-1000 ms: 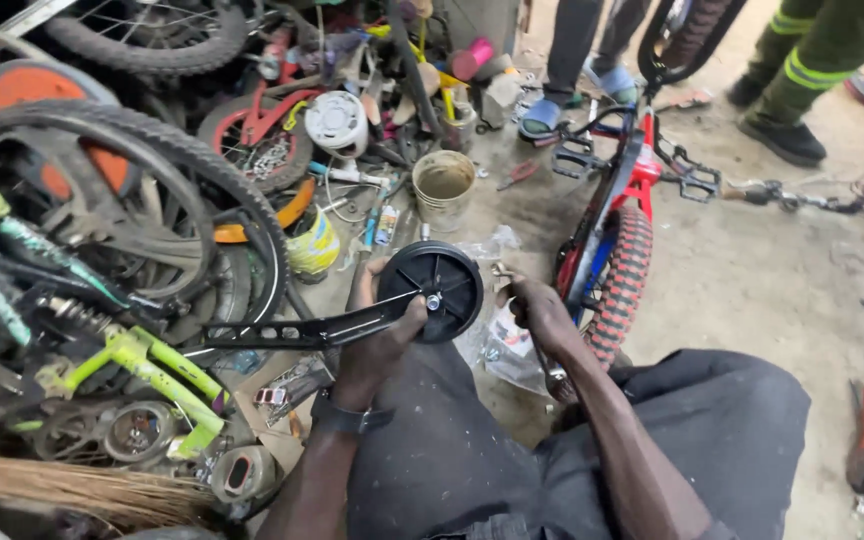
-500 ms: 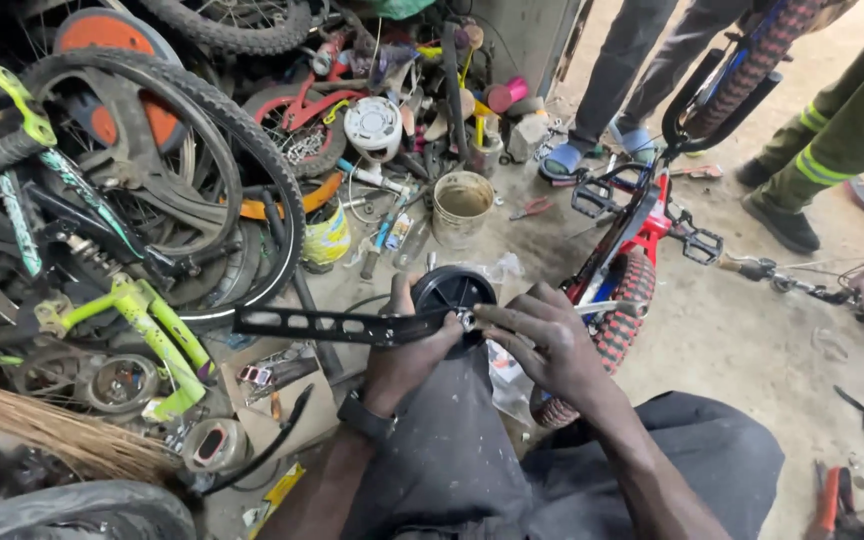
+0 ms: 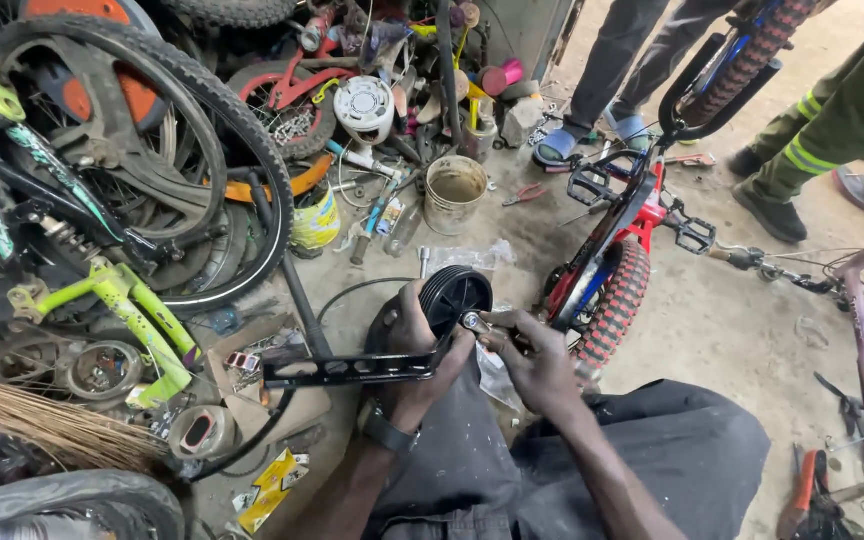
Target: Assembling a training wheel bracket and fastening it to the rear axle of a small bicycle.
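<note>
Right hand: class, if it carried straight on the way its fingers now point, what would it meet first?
The right hand points left, fingertips at the metal axle nut of the small black training wheel. It would meet that nut first, then probably the left hand gripping the wheel's bracket.

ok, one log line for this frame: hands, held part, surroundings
left hand: grips training wheel and bracket | right hand: at wheel hub nut | beside: red bicycle

hidden: wheel hub point(image 3: 474, 321) behind fingers | cut off: bystanders' upper bodies point(image 3: 832, 130)
</note>
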